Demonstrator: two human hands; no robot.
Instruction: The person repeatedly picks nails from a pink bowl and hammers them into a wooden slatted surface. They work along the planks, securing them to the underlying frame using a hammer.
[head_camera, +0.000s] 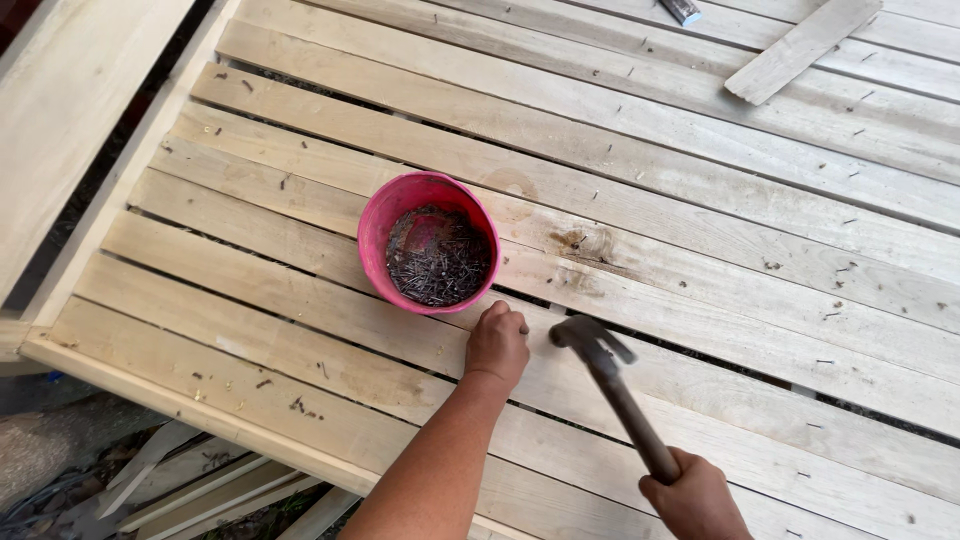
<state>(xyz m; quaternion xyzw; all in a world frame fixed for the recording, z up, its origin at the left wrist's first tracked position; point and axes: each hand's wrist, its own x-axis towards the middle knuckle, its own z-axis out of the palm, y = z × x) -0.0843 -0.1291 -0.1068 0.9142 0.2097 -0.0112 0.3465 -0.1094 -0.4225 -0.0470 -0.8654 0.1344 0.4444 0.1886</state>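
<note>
My left hand rests fisted on a pale wooden slat, fingers pinched at a spot next to the hammer head; any nail between them is too small to see. My right hand grips the wooden handle of a claw hammer, whose dark metal head hovers just right of my left fingers. A pink plastic bowl holding several dark nails stands just above my left hand on the slatted wooden platform.
The platform is made of long parallel slats with dark gaps between them and stray nails scattered about. A loose short board lies at the top right beside a small metal object. Scrap wood lies on the ground at lower left.
</note>
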